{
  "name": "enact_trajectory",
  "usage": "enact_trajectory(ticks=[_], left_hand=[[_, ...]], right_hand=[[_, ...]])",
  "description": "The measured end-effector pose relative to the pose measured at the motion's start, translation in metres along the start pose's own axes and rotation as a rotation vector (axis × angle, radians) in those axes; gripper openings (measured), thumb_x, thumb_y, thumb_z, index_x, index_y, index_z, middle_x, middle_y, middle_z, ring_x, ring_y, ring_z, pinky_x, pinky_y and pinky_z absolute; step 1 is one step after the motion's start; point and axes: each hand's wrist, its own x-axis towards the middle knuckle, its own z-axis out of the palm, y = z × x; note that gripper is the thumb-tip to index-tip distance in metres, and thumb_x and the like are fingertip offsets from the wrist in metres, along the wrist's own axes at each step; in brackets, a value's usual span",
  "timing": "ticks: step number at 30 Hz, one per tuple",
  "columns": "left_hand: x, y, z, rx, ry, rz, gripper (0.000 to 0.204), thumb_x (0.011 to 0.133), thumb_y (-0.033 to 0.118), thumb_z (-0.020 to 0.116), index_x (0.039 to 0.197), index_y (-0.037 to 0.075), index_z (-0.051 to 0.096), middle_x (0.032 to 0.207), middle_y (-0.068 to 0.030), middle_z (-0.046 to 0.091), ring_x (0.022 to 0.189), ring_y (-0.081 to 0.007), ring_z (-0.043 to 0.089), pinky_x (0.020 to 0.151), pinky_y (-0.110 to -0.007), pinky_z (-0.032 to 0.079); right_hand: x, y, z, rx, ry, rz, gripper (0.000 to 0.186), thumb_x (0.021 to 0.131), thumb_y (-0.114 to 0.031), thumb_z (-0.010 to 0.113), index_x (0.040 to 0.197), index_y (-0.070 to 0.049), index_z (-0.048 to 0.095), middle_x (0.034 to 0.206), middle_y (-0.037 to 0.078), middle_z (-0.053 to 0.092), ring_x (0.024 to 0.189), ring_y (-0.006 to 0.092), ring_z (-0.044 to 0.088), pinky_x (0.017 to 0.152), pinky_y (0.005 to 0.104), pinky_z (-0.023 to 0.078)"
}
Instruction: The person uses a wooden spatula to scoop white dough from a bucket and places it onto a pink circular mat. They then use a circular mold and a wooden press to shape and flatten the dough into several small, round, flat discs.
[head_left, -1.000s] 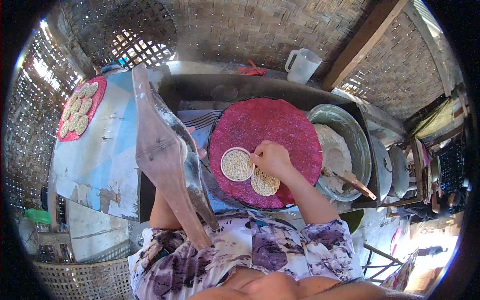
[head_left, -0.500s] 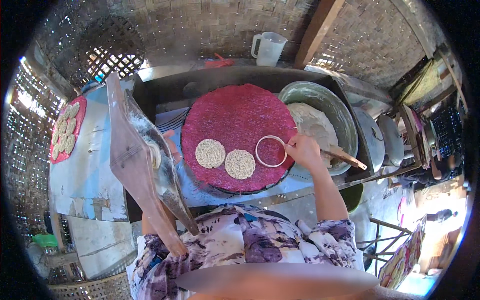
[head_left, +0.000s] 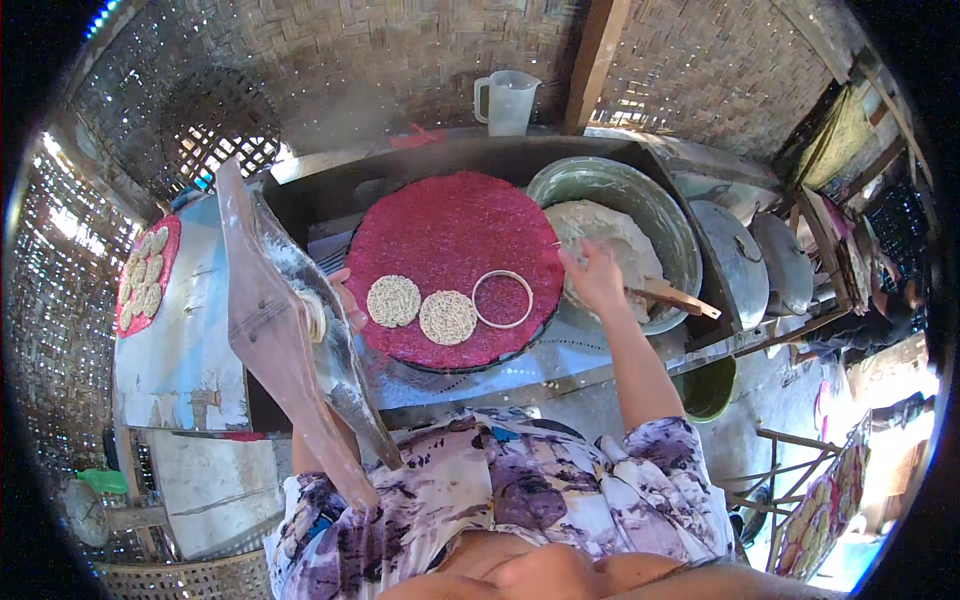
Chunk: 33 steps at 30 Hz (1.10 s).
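Note:
A round red woven tray (head_left: 455, 225) lies in front of me on a dark stand. On its near part sit two pale noodle discs (head_left: 393, 300) (head_left: 447, 317), with a white ring mould (head_left: 503, 298) to their right. My right hand (head_left: 592, 275) is past the tray's right rim, fingers apart, touching the white noodle mass (head_left: 610, 232) in a green metal bowl (head_left: 650, 195). My left hand (head_left: 345, 300) is at the tray's left rim, mostly hidden behind a tall wood-and-metal board (head_left: 280, 330), so its grip is unclear.
A wooden handle (head_left: 680, 297) pokes out of the bowl. Two metal lids (head_left: 735, 260) (head_left: 785, 262) lie to the right. A second red tray (head_left: 148, 272) with several discs rests at the left. A plastic jug (head_left: 505, 100) stands at the back by woven walls.
My right hand left the second disc, set the ring on the tray to the right of it, then moved right to the bowl. The view shifted slightly.

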Motion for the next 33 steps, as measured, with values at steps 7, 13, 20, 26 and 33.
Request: enact_trajectory(ticks=[7,13,20,26,33], left_hand=[[0.003,0.008,0.022,-0.015,-0.029,0.02,0.048,0.062,0.021,0.07,0.104,0.004,0.052,0.095,-0.0092,0.058,0.085,-0.0209,0.057,0.084,-0.031,0.041],[-0.006,0.02,0.024,0.012,0.001,0.04,0.05,0.062,0.021,0.07,0.105,0.004,0.051,0.096,-0.0094,0.058,0.085,-0.0215,0.057,0.085,-0.031,0.041],[0.005,0.047,0.052,0.115,0.011,0.178,0.051,0.062,0.021,0.07,0.107,0.004,0.05,0.096,-0.0096,0.057,0.084,-0.0221,0.057,0.085,-0.031,0.041],[0.006,0.085,0.136,0.813,0.177,0.488,0.045,0.053,0.022,0.071,0.094,0.006,0.059,0.086,-0.0138,0.06,0.089,-0.0254,0.057,0.095,-0.039,0.033],[0.05,0.105,0.099,-1.033,-0.408,0.033,0.079,0.074,0.047,0.058,0.129,0.0,0.026,0.121,-0.0132,0.046,0.116,-0.027,0.04,0.099,-0.041,0.029]], right_hand=[[-0.016,0.019,0.014,1.011,-0.783,0.83,0.018,0.082,-0.021,0.054,0.095,-0.009,0.055,0.067,-0.001,0.052,0.046,0.0076,0.044,0.037,0.0204,0.032],[-0.057,-0.02,-0.002,1.438,-0.804,1.118,0.02,0.083,-0.016,0.051,0.1,-0.005,0.05,0.073,0.003,0.057,0.053,0.0125,0.054,0.045,0.0252,0.045],[-0.056,-0.039,-0.078,0.89,-1.565,0.309,0.047,0.086,-0.043,0.045,0.107,-0.001,0.047,0.096,0.011,0.056,0.077,0.0165,0.057,0.066,0.0296,0.048],[-0.023,-0.07,-0.075,1.362,-1.345,0.144,0.079,0.078,-0.067,0.018,0.127,-0.006,0.03,0.106,0.011,0.05,0.095,0.0224,0.05,0.083,0.0367,0.04],[0.001,-0.068,-0.085,1.471,-1.535,0.427,0.075,0.079,-0.066,0.025,0.125,-0.008,0.031,0.1,0.014,0.052,0.081,0.0248,0.056,0.07,0.0365,0.046]])
